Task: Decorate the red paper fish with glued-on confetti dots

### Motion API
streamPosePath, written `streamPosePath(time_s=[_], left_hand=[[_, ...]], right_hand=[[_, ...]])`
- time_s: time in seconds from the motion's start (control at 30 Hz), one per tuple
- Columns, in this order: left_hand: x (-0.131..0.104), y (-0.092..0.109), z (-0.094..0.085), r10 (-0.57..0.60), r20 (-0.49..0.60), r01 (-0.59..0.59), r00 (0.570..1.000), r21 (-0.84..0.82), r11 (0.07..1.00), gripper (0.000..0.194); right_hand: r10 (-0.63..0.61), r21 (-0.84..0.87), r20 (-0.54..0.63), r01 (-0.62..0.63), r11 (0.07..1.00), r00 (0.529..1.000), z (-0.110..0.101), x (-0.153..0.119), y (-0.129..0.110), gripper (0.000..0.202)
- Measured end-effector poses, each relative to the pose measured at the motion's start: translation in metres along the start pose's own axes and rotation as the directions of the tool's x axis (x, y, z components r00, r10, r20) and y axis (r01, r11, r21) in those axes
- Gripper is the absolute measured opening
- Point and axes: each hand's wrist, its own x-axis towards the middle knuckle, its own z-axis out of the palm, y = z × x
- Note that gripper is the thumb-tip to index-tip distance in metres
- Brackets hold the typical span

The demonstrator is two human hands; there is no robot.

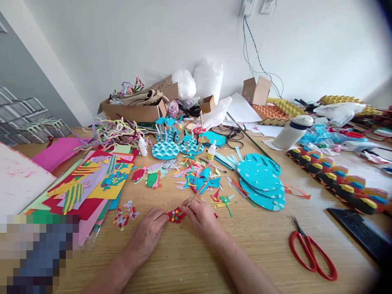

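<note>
Between my hands, low over the wooden table, is a small red paper fish (175, 215) with coloured dots. My left hand (150, 226) pinches its left end. In the closed fingers of my right hand (200, 216) is a thin wooden stick (197, 193), slanting up to the right; that hand's fingertips are at the fish's right end. Just left of my left hand lies a small heap of paper bits (125, 215). Beyond my hands are paper scraps (196, 173) and several cut-out paper fish (152, 179).
Coloured paper sheets (101, 192) are stacked at left. Two glue bottles (211, 151) (143, 146) stand behind the scraps, near wavy blue paper stands (165, 151). At right lie blue paper discs (261, 179), red-handled scissors (312, 253), a black phone (355, 232) and painted egg-carton strips (333, 179).
</note>
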Motion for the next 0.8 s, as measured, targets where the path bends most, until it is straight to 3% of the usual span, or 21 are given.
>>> streamPosePath(time_s=[0.2, 0.37, 0.6, 0.8], left_hand=[[0.0012, -0.0003, 0.0004, 0.004, -0.008, -0.004, 1.0, 0.003, 1.0, 0.023], [-0.0006, -0.0019, 0.0023, 0.009, -0.004, -0.009, 1.0, -0.015, 1.0, 0.025], [0.0005, -0.0001, -0.0004, -0.014, 0.015, 0.014, 1.0, -0.024, 1.0, 0.026], [0.0003, -0.0004, 0.0002, -0.009, 0.009, 0.01, 1.0, -0.034, 0.999, 0.025]], right_hand=[[0.041, -0.011, -0.007, -0.042, 0.999, 0.999, -0.0026, 0.0003, 0.0034, 0.023], [0.076, 0.04, -0.126, -0.071, 0.997, 0.989, -0.0055, 0.0007, 0.001, 0.025], [0.062, 0.003, -0.021, -0.062, 0.998, 0.998, -0.0006, 0.0022, 0.0, 0.023], [0.055, 0.005, -0.073, -0.055, 0.998, 0.996, -0.0018, 0.0019, 0.0009, 0.024]])
